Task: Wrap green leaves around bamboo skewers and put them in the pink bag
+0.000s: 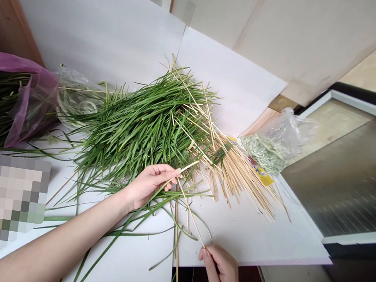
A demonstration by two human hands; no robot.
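My left hand (148,184) pinches a long green chive (189,165) between thumb and fingers, its pale end pointing up and to the right. Near the table's front edge, my right hand (221,274) is closed on the lower end of a thin bamboo skewer (194,219). The skewer slants up to my left fingertips; whether its tip pierces the chive cannot be made out. Behind my left hand lies a large heap of chives (134,124), some with skewers among them. Loose chive leaves trail under my left wrist.
Many bamboo skewers (248,182) lie fanned to the right of the heap. A clear bag with pale green pieces (265,149) stands behind them. At left are a purple bag (20,113) of greens and a clear plastic bag (78,100). White boards (119,33) back the table (241,232).
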